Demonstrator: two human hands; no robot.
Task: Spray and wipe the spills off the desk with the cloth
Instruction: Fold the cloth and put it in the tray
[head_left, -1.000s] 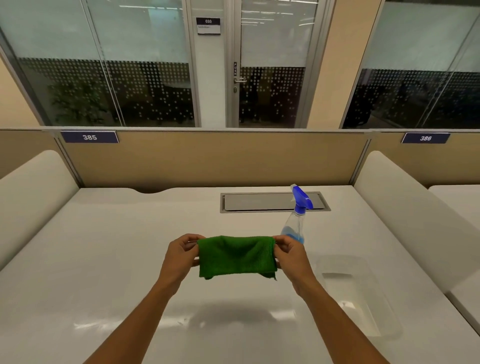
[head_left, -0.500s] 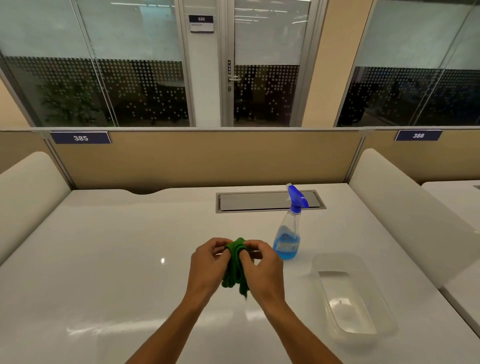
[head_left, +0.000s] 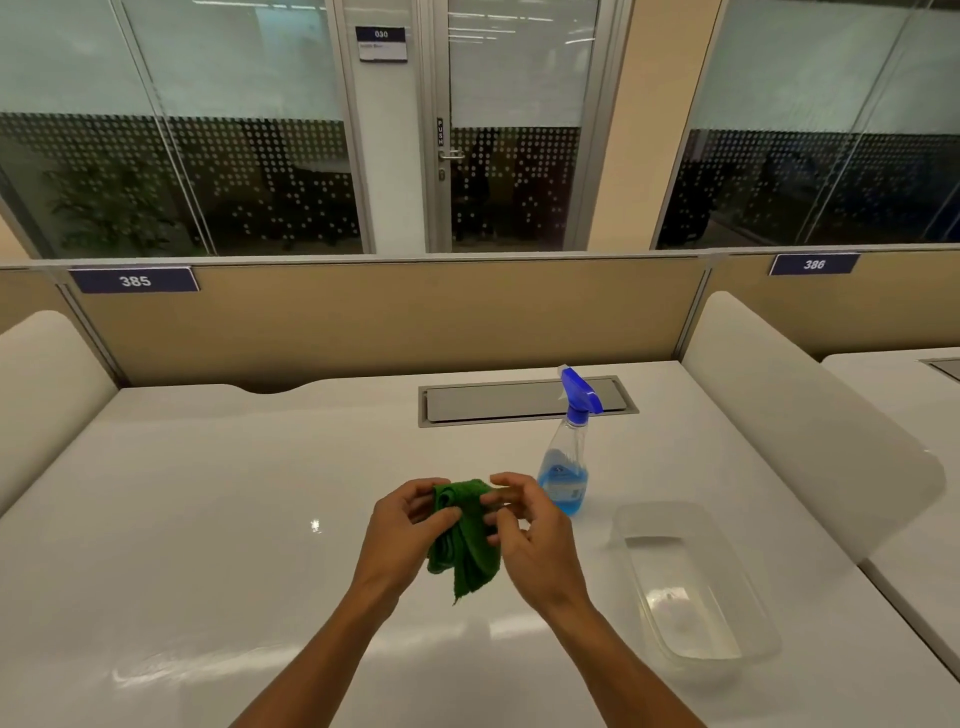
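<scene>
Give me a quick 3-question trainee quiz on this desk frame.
1. True or false: the spray bottle is in the right hand.
2. What do both hands hold? A) green cloth B) clear tray C) nothing
3. Fill in: the left hand is on desk number ___.

Key: 1 false, it stands upright on the desk; 2 A; 3 385, per the label.
</scene>
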